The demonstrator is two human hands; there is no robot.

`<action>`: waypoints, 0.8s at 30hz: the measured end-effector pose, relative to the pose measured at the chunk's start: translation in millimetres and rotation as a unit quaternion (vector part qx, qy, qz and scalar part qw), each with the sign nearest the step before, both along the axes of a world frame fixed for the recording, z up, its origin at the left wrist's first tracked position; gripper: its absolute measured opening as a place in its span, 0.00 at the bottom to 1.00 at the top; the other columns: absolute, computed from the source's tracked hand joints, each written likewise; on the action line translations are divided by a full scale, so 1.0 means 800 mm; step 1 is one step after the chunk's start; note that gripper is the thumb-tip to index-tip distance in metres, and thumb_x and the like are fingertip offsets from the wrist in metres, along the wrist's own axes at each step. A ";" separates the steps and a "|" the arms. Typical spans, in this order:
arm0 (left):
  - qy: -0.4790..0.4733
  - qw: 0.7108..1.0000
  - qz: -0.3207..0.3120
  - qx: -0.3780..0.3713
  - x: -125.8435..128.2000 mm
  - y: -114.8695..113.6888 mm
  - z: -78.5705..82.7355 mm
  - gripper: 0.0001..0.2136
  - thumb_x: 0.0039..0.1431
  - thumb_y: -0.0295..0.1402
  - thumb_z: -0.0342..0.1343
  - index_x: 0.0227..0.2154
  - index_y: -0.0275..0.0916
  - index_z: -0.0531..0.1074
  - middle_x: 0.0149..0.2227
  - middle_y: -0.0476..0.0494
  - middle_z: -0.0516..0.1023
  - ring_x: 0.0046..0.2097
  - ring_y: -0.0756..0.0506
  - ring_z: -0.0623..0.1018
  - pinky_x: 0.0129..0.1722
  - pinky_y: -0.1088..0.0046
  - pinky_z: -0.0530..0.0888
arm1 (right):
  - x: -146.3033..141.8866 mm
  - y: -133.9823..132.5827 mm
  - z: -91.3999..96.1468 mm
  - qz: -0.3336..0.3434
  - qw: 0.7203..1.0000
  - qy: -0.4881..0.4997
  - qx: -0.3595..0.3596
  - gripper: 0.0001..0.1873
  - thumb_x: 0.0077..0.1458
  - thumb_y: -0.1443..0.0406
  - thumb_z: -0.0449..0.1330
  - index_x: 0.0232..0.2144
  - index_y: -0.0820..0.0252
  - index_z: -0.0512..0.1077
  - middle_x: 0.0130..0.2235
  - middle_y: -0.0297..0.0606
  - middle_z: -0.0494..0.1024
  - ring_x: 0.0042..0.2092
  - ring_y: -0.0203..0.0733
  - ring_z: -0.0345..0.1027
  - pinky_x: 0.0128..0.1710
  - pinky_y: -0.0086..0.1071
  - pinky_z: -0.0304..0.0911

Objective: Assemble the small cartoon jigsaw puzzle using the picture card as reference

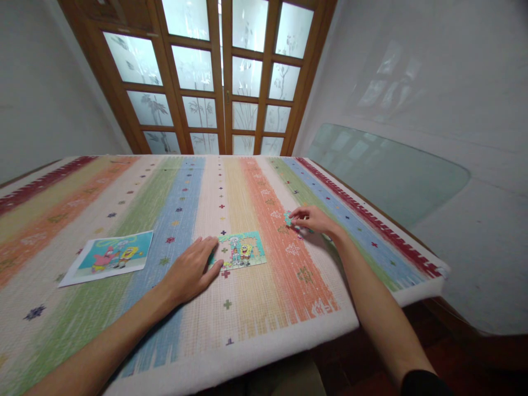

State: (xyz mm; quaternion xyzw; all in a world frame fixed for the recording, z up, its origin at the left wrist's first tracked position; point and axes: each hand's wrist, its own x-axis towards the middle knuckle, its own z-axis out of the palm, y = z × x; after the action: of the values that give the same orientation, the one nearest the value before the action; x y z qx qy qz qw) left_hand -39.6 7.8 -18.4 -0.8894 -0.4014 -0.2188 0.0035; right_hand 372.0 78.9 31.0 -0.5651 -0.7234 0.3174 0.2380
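Note:
A partly assembled jigsaw puzzle (252,254) with cartoon figures lies flat on the striped tablecloth, and gaps in it show the cloth. My left hand (192,269) lies at the puzzle's left edge, its fingers stretched and the thumb apart, touching the border. Off to the right, my right hand (311,219) has thumb and fingers pinched at a small turquoise puzzle piece (287,219). A few more loose pieces (300,237) sit under and beside that hand, partly hidden by it. A printed picture sheet (117,254) with a pink figure and a yellow figure lies left of my left hand.
The striped tablecloth (214,330) covers the table, whose front edge is near me. Behind the table stand wooden doors with frosted panes (200,113). A rounded glass-like panel (379,170) is by the white wall on the right.

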 end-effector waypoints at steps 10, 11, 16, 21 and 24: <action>-0.004 1.000 -0.005 0.006 0.000 0.000 -0.003 0.19 0.72 0.42 0.46 0.59 0.38 0.62 0.59 0.31 0.76 0.61 0.34 0.75 0.64 0.46 0.69 | -0.011 0.008 -0.017 -0.090 0.972 -0.180 0.118 0.10 0.53 0.66 0.64 0.37 0.62 0.83 0.34 0.43 0.80 0.37 0.45 0.70 0.40 0.34 0.61; -0.005 1.000 -0.005 0.002 0.000 0.000 -0.002 0.19 0.71 0.42 0.46 0.59 0.38 0.62 0.59 0.31 0.75 0.61 0.34 0.75 0.64 0.46 0.69 | -0.011 0.009 -0.019 -0.094 0.970 -0.191 0.120 0.10 0.53 0.66 0.64 0.37 0.62 0.83 0.34 0.43 0.79 0.37 0.45 0.70 0.40 0.34 0.61; -0.007 1.000 -0.009 -0.001 0.000 0.001 0.000 0.19 0.71 0.42 0.46 0.59 0.38 0.62 0.59 0.31 0.76 0.60 0.35 0.76 0.65 0.46 0.69 | -0.011 0.011 -0.020 -0.107 0.981 -0.134 0.095 0.03 0.48 0.67 0.65 0.28 0.60 0.78 0.31 0.40 0.78 0.34 0.43 0.69 0.38 0.33 0.61; -0.009 1.000 -0.005 -0.003 0.001 0.000 0.000 0.20 0.71 0.42 0.46 0.59 0.38 0.62 0.59 0.30 0.75 0.61 0.34 0.75 0.65 0.45 0.69 | -0.010 0.009 -0.014 -0.117 0.991 -0.040 0.056 0.02 0.45 0.67 0.64 0.24 0.59 0.73 0.25 0.36 0.76 0.28 0.39 0.66 0.31 0.32 0.61; -0.014 1.000 -0.005 -0.009 0.001 0.000 0.001 0.20 0.70 0.42 0.47 0.60 0.39 0.63 0.60 0.31 0.75 0.61 0.34 0.76 0.64 0.45 0.70 | -0.017 0.004 -0.009 -0.085 0.993 0.078 0.024 0.04 0.45 0.66 0.64 0.27 0.59 0.74 0.25 0.36 0.76 0.26 0.37 0.67 0.28 0.31 0.61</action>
State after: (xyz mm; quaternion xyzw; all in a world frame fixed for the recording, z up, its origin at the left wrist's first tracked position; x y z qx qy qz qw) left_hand -39.1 7.6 -17.7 -0.8882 -0.3987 -0.2279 -0.0112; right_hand 358.1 82.4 24.0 -0.5921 -0.6594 0.3217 0.3333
